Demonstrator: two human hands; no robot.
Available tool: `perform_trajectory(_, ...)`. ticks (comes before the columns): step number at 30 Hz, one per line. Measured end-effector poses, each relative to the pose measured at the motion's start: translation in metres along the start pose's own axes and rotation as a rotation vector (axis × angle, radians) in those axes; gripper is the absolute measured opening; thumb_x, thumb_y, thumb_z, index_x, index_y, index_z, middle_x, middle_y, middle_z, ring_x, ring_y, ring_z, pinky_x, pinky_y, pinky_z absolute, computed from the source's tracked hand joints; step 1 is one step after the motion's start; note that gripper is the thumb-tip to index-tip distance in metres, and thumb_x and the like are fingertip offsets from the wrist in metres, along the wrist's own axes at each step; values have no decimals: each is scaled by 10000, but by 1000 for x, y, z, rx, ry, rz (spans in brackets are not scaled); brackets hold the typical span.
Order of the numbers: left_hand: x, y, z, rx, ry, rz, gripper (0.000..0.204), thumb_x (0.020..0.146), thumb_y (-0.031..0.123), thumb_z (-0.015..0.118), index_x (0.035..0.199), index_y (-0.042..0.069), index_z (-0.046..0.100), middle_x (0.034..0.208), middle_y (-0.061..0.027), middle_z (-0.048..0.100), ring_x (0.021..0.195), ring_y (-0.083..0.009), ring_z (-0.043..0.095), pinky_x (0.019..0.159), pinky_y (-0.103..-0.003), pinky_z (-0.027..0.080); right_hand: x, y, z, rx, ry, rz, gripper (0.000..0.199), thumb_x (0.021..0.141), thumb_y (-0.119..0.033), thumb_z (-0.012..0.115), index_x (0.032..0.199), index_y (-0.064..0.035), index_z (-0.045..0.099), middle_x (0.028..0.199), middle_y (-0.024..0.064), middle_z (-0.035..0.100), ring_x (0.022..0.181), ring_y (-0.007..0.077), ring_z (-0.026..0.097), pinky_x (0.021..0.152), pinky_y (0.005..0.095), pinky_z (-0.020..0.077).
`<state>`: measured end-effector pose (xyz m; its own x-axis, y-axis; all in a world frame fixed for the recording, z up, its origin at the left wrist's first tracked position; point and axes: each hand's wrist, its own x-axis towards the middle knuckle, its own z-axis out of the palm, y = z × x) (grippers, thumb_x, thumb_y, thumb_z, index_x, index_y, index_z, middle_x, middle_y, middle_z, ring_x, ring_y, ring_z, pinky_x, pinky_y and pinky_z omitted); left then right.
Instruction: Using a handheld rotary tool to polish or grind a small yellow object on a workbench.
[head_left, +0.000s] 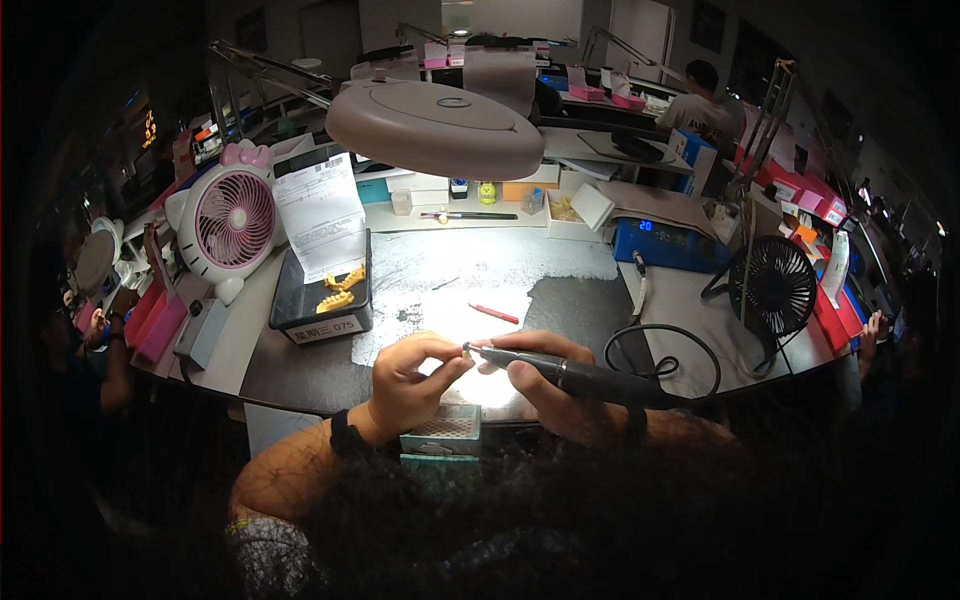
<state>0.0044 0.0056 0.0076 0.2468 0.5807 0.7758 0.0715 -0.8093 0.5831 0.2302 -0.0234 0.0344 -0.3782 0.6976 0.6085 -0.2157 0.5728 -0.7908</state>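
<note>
Near the table's front edge, my left hand [408, 382] is closed, thumb and forefinger pinching a small pale piece [467, 356], too small to make out fully. My right hand [562, 396] is wrapped round a dark rotary handpiece [590, 380]. Its metal tip points left and meets the small piece at my left fingertips. From the handpiece's rear a black cable [716, 365] loops over the table at the right. Beyond my hands a red pen-like stick [493, 314] lies on the lit tabletop.
A lamp [435, 125] overhangs the work spot. At left stand a black bin [320, 328] with yellow dental models [343, 290] and a paper sheet [322, 220], plus a pink-white fan [237, 218]. At right are a blue control box [665, 245] and a black fan [772, 287]. Other people sit around.
</note>
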Motion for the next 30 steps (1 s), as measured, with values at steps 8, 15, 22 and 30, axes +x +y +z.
perform_trajectory(8,0,0,-2,30,-16,2,127,868,-42,784,970,-23,710,871,-122,744,774,-182,713,673,-280,552,2,-6,2,47,-2,43,272,1035,-68,592,1272,65,610,1149,148,720,1084,173,692,932,292,568)
perform_trajectory(15,-1,-1,-1,-7,-1,-9,128,866,-44,786,967,-23,710,872,-126,745,779,-183,715,677,-281,554,1,-4,1,38,-1,36,273,1036,-73,596,1272,63,613,1140,143,722,1083,171,692,936,293,566)
perform_trajectory(22,0,-1,-1,-9,0,1,129,870,-40,783,974,-22,710,871,-122,745,779,-183,715,676,-280,553,0,2,2,35,11,-18,276,1033,-72,597,1270,68,610,1123,151,729,1065,178,701,935,302,573)
perform_trajectory(30,-1,2,-3,-11,-26,-10,135,876,-77,756,993,-36,702,903,-127,732,815,-183,700,712,-284,544,1,5,2,38,14,-43,272,1028,-70,600,1259,72,620,1118,155,731,1061,185,704,936,310,576)
